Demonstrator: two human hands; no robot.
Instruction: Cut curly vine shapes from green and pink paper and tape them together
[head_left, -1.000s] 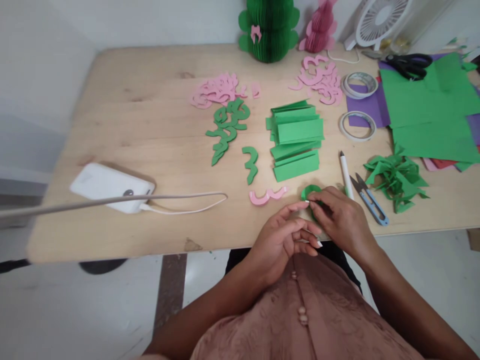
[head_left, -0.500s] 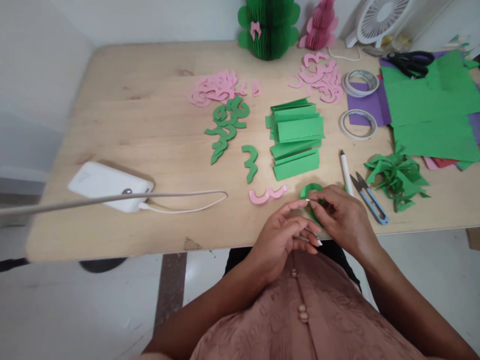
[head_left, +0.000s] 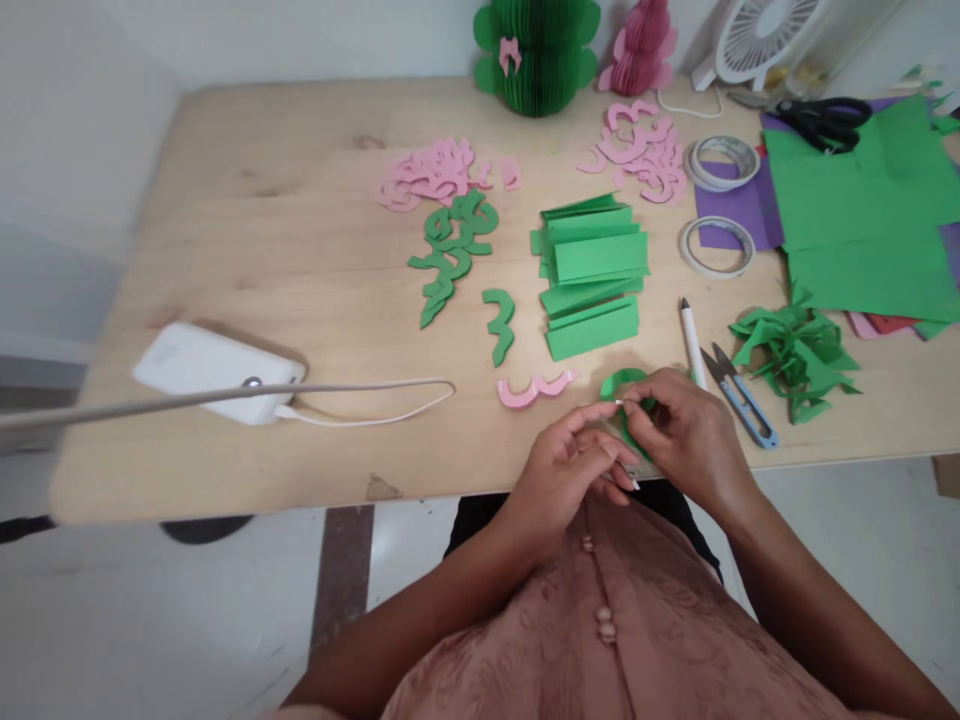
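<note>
My right hand [head_left: 686, 430] is closed in a pinch at the table's front edge. What it pinches, if anything, is too small to make out. My left hand [head_left: 577, 470] faces it, fingers loosely bent and apart, its index fingertip touching the right fingertips. A tiny white spot shows there, a nail or a scrap; I cannot tell which. Beneath the right fingers lies a curved green paper cutout [head_left: 621, 380], partly hidden. Left of the hands rest a wavy pink paper cutout [head_left: 525, 392] and a wavy green paper cutout [head_left: 500, 325].
Folded green paper strips [head_left: 600, 260] lie ahead, with pink cutouts [head_left: 431, 172] beyond. Thread snips [head_left: 742, 398], a white pen [head_left: 691, 340] and green scraps [head_left: 799, 350] are at right. Tape rolls [head_left: 718, 247] and black scissors [head_left: 821, 122] sit farther back. A cabled white power bank [head_left: 217, 370] lies left.
My left hand's lower fingers have curled in slightly and its thumb has shifted. My right hand keeps its pinch in almost the same place. The paper pieces have not moved.
</note>
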